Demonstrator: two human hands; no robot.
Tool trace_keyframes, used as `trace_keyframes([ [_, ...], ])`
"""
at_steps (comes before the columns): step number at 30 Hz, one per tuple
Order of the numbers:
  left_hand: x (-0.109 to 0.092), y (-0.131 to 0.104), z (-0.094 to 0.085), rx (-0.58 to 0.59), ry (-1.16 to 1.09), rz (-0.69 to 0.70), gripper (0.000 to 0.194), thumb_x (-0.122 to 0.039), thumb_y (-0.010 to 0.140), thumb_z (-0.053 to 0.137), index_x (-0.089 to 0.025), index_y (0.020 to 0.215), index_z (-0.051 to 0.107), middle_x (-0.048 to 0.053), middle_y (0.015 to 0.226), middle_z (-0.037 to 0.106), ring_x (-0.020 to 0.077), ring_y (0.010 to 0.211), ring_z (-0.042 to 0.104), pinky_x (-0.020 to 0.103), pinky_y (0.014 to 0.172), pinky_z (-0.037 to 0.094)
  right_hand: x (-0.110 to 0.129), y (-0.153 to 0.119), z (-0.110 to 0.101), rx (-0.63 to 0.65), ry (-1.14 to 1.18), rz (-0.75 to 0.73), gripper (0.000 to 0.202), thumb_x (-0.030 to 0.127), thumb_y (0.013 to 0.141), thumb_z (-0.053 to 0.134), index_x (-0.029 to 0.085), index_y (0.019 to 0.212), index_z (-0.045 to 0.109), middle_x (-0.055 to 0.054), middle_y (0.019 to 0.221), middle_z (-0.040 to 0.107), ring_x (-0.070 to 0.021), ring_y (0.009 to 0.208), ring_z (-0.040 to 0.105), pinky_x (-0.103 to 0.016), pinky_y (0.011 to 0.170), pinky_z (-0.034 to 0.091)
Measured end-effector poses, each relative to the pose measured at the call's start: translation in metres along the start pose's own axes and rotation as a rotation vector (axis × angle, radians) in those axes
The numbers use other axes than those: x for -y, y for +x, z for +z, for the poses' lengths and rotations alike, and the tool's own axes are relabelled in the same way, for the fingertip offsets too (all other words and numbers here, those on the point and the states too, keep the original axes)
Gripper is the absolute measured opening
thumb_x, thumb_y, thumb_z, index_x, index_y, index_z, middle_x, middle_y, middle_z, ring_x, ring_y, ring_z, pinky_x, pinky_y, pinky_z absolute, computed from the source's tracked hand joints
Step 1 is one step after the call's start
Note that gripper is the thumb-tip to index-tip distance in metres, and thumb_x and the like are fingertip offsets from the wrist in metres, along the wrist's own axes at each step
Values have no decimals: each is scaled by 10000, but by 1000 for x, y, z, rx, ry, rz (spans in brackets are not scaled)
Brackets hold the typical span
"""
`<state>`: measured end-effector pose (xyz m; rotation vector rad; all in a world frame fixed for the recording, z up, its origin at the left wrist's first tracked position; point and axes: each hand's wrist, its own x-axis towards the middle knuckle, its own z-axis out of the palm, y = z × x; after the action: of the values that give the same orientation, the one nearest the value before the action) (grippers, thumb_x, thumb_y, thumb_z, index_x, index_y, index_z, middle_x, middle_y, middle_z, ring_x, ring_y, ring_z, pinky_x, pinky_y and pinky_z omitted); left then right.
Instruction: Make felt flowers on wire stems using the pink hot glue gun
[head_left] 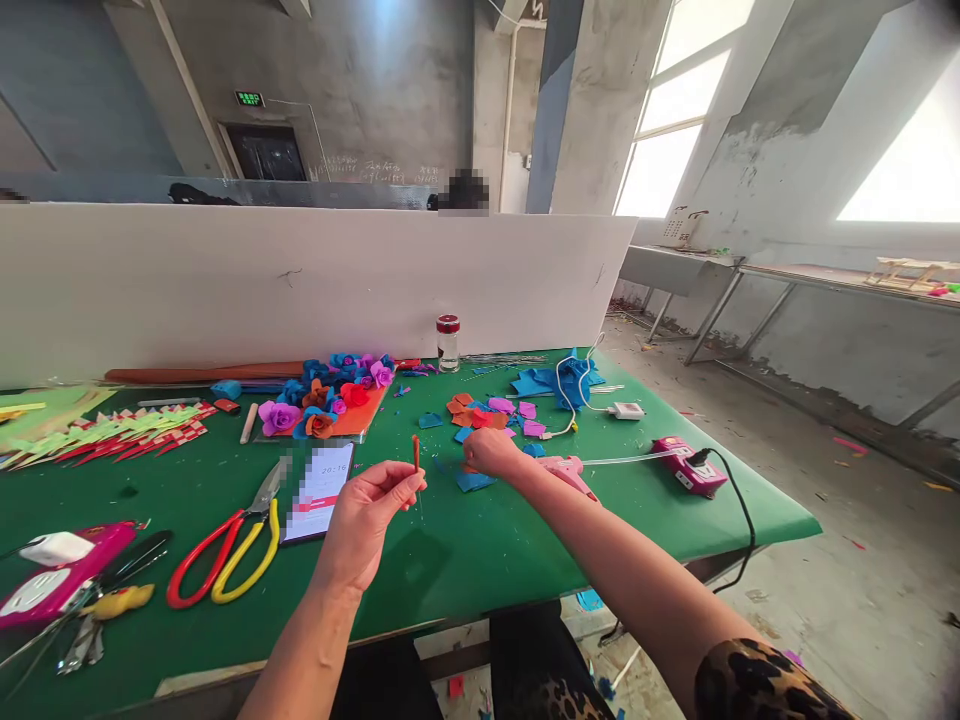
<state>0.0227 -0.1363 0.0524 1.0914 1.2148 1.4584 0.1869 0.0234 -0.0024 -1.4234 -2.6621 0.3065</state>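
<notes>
Left hand is pinching a slim rust-brown papery roll above the green tabletop, long axis standing near-vertical, pointing ceilingward; right hand is curling beside flat coloured petals, hiding its grip from me.

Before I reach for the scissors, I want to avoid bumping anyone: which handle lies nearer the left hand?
The yellow handle; it's on the side toward the left hand, while the red handle lies farther left.

Between the left hand and right forearm, a hand could pass over the green tabletop; beyond, a red-lidded jar and white partition block.
</notes>
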Motion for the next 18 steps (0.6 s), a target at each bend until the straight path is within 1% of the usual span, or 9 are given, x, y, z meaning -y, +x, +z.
trace_keyframes([
  [2,1,-3,0,2,-4,-3,232,-332,661,786,-154,788,710,40,729,681,113,647,518,235,632,414,1,1,1,-12,-5,-3,134,222,710,688,155,814,738,-128,865,704,-278,868,645,-309,707,459],
  [4,3,-5,-1,3,-7,-6,224,-327,664,785,-158,789,709,35,733,680,109,646,514,231,630,411,-2,0,1,-29,9,-3,140,203,699,678,162,818,738,-119,863,708,-263,847,646,-289,676,449],
  [7,6,-8,-3,7,-10,-16,214,-324,673,781,-166,797,709,28,736,679,104,647,509,225,635,410,-10,0,0,-56,55,8,165,155,695,625,179,814,736,-75,813,712,-206,758,638,-237,583,404],
  [10,9,-9,-4,9,-13,-29,214,-328,679,778,-171,809,709,27,743,681,103,656,508,221,642,410,-19,1,-1,-73,111,14,156,141,690,594,175,764,727,-36,714,694,-151,647,597,-211,506,338],
  [13,12,-9,-5,7,-7,-33,208,-326,681,778,-173,805,712,23,748,677,105,681,513,214,651,409,-27,3,-3,-101,162,7,142,136,691,577,167,718,713,-13,664,671,-117,597,549,-204,490,304],
  [18,14,-11,-4,8,-18,-31,203,-323,679,780,-173,799,715,19,749,670,112,731,548,212,707,424,-32,4,-7,-135,229,-8,138,107,666,569,162,639,692,10,583,626,-94,544,487,-208,485,276],
])
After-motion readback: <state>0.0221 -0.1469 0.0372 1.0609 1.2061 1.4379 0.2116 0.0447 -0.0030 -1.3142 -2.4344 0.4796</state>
